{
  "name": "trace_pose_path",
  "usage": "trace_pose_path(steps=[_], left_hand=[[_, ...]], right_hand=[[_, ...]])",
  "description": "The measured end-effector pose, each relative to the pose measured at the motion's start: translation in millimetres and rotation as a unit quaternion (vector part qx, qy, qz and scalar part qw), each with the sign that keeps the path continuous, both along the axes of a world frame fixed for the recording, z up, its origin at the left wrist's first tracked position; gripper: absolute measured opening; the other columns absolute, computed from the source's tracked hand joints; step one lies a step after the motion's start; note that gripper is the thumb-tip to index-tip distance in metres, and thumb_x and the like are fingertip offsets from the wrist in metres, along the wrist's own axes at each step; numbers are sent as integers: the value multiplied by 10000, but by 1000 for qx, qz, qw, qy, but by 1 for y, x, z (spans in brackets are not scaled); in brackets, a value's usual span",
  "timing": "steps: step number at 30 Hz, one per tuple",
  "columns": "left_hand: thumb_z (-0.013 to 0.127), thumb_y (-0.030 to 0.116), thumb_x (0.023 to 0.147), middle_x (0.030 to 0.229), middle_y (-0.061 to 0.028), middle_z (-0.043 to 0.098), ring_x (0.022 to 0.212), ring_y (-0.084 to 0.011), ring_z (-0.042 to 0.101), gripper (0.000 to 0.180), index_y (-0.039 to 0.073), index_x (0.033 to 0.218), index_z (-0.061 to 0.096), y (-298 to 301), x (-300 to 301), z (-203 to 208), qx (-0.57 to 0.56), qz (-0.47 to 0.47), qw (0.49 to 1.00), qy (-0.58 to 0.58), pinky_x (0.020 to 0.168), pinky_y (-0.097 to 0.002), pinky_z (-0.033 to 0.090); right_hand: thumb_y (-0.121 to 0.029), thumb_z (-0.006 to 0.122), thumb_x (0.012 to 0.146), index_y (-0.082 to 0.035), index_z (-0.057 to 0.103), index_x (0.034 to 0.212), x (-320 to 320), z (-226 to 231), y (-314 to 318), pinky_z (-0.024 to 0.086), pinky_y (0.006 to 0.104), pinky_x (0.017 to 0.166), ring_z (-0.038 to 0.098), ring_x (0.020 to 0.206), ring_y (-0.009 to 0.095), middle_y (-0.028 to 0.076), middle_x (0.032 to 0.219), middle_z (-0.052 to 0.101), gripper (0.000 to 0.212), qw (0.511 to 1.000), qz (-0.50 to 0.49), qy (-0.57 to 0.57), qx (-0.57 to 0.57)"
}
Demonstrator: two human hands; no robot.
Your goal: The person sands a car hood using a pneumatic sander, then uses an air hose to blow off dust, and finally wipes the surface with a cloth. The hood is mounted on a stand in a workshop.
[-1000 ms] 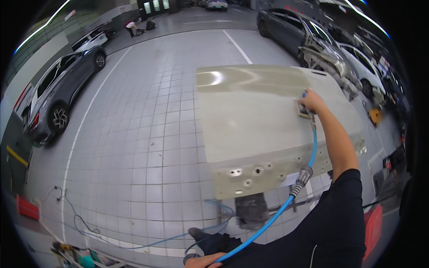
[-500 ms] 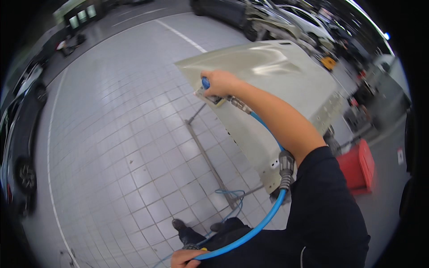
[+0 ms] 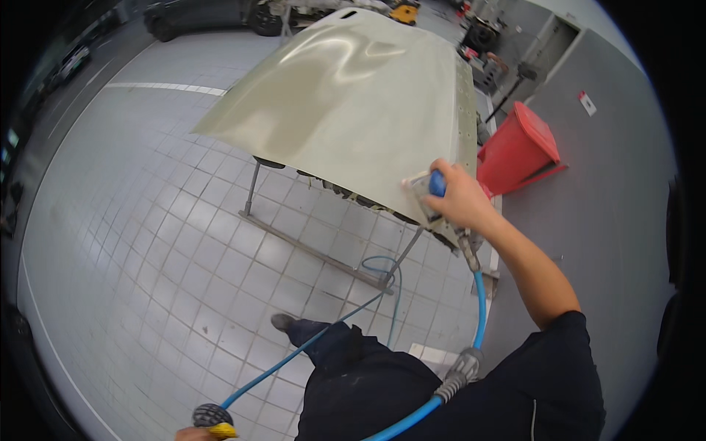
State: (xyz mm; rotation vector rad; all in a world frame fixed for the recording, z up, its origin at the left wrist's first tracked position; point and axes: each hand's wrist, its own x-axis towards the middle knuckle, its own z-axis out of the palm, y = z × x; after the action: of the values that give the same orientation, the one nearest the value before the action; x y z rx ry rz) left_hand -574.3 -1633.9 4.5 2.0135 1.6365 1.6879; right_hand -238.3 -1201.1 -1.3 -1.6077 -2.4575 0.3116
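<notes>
My right hand is closed round a blue-topped hand sander. The sander's flat pad rests on the near right part of a pale olive car hood. From the tool a thick blue hose with a grey ribbed coupling curves down past my right arm. At the lower left edge, my left hand is mostly cut off by the picture. It closes on a black fitting with a yellow part, where a thinner blue hose ends.
A grey metal stand carries the hood. Loops of thin hose lie on the tiled floor by its foot. A red bin stands to the right, beside a grey wall. A dark car is parked behind.
My right hand has brought the sander from the hood's far left corner to its near right part. My left hand has moved left and down. The view has turned right.
</notes>
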Motion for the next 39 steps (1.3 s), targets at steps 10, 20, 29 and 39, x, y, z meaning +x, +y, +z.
trace_pose_path(steps=[10, 20, 29, 39], left_hand=[[462, 190, 1002, 450, -118, 441, 348, -269, 449, 380, -136, 924, 639, 117, -263, 86, 225, 23, 898, 378, 374, -364, 421], [675, 448, 870, 656, -48, 540, 606, -222, 580, 341, 132, 972, 753, 356, -281, -43, -75, -345, 925, 142, 516, -340, 418], [674, 434, 881, 665, -49, 556, 605, -245, 578, 355, 109, 995, 755, 392, -346, -90, -182, -484, 855, -41, 550, -346, 445], [723, 369, 852, 690, -54, 578, 656, -263, 586, 296, 96, 964, 746, 415, -397, -99, -210, -560, 799, -61, 598, -354, 462]], right_hand=[[-241, 770, 778, -138, 544, 1189, -230, 38, 5, 544, 506, 770, 643, 860, 458, 241, 1018, 552, 480, 989, 97, -68, -85], [-267, 760, 748, -141, 566, 1187, -261, 39, 140, 544, 495, 753, 655, 896, 427, 235, 1044, 613, 496, 980, -147, -120, -53], [-278, 780, 752, -179, 574, 1171, -374, 18, 17, 555, 488, 726, 653, 826, 431, 204, 1021, 554, 478, 972, -220, -60, -47], [-357, 770, 778, -167, 565, 1190, -364, 14, 116, 535, 476, 791, 641, 874, 418, 212, 1014, 588, 498, 948, -302, -98, 13]])
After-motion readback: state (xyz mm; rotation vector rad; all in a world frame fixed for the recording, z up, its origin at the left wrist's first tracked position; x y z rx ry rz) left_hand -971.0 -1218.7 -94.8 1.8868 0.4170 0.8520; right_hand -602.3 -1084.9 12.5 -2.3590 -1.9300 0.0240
